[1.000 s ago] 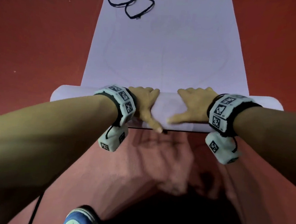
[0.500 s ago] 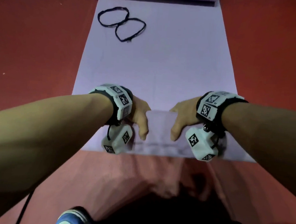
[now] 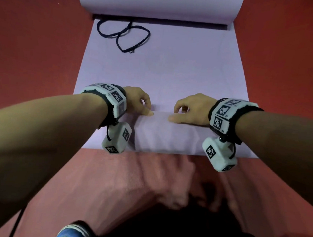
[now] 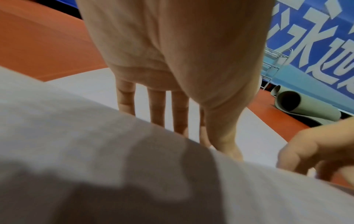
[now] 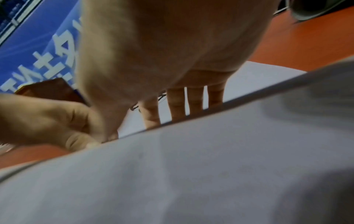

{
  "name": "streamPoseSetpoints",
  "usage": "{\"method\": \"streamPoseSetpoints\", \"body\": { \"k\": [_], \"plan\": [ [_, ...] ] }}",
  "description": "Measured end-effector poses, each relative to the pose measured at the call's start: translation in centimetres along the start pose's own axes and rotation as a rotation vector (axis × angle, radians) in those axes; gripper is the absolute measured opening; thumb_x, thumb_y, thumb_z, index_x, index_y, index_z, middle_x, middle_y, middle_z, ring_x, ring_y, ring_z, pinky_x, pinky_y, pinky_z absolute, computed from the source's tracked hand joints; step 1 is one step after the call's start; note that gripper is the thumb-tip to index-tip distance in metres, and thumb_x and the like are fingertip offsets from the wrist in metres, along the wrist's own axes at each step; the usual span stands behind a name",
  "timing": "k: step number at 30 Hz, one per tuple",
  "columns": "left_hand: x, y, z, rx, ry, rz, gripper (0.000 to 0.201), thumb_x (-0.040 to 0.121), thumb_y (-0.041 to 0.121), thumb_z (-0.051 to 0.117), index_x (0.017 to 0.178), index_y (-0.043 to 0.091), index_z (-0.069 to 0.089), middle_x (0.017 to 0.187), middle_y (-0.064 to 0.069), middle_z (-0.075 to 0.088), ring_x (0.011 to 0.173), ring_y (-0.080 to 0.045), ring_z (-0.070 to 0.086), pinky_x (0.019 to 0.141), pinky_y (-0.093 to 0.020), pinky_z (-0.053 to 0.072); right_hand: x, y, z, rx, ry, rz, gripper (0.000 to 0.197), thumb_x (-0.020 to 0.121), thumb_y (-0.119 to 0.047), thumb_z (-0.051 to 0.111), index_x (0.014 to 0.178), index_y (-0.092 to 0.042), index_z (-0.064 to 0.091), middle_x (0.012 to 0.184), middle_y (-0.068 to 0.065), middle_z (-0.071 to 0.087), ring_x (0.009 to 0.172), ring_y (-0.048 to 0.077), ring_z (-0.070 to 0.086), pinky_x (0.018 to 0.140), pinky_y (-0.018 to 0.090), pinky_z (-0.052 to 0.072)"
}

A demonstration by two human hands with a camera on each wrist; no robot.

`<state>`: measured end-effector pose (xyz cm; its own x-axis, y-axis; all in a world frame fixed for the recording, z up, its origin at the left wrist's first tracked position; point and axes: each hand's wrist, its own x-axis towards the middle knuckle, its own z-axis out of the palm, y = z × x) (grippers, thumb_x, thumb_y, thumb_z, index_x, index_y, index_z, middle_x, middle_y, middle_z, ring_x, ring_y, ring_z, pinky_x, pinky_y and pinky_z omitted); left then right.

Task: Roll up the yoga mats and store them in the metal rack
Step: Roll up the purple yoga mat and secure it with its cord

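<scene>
Nearest to the camera, two blue shoes [image 3: 75, 232] poke in at the bottom edge, standing on the red floor [image 3: 36, 45]. Just past them sits the lilac yoga mat [image 3: 164, 72], its near end rolled into a fat tube. Both hands are on that roll: left hand [image 3: 137, 101] and right hand [image 3: 191, 109] each have fingers curled over the far side and thumb lying on top, so both are gripping it, side by side near the middle. Further up the flat stretch lie two black loops [image 3: 123, 35], touching each other. The far end curls up too. Off in the left wrist view: one grey rolled mat [image 4: 306, 106] beside one metal rack [image 4: 275, 63].
</scene>
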<state>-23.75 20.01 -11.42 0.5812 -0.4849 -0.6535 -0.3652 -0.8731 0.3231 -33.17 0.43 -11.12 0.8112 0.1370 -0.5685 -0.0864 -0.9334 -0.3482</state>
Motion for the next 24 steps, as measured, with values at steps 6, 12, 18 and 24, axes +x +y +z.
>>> {"method": "streamPoseSetpoints", "body": {
  "k": [6,12,18,24],
  "plan": [
    [-0.8,0.8,1.0,0.124,-0.115,-0.004,0.074,0.069,0.074,0.068,0.129,0.033,0.052,0.115,0.014,0.055,0.115,-0.018,0.054,0.105,-0.036,0.041,0.0,-1.7,1.8,-0.209,-0.173,0.015,0.104,0.037,-0.079,0.073,0.119,-0.025,0.039,0.109,-0.002,0.057,0.094,0.023,0.059,0.087,0.044,0.051],
    [-0.9,1.0,1.4,0.049,-0.198,0.068,0.084,0.042,0.064,0.088,0.115,0.044,0.051,0.103,0.019,0.068,0.1,-0.007,0.064,0.09,-0.036,0.054,0.5,-1.7,-0.2,-0.104,-0.153,0.015,0.083,0.046,-0.062,0.082,0.115,-0.03,0.048,0.097,-0.011,0.061,0.091,0.018,0.062,0.085,0.039,0.053],
    [-2.1,0.7,4.1,-0.238,-0.577,0.043,0.058,0.055,0.036,0.091,0.109,0.033,0.069,0.108,0.004,0.074,0.107,-0.023,0.068,0.095,-0.044,0.054,0.2,-1.9,0.9,-0.026,-0.498,0.049,0.067,0.043,-0.063,0.084,0.102,-0.038,0.062,0.099,-0.019,0.069,0.095,0.01,0.067,0.088,0.033,0.053],
    [-1.2,0.1,2.4,-0.133,-0.181,0.017,0.059,0.069,0.047,0.085,0.119,0.032,0.058,0.113,0.008,0.063,0.104,-0.018,0.06,0.095,-0.027,0.045,1.0,-0.8,0.1,0.041,-0.16,0.014,0.078,0.069,-0.049,0.083,0.135,-0.027,0.049,0.115,-0.009,0.051,0.1,0.011,0.047,0.094,0.023,0.036]
  ]
}}
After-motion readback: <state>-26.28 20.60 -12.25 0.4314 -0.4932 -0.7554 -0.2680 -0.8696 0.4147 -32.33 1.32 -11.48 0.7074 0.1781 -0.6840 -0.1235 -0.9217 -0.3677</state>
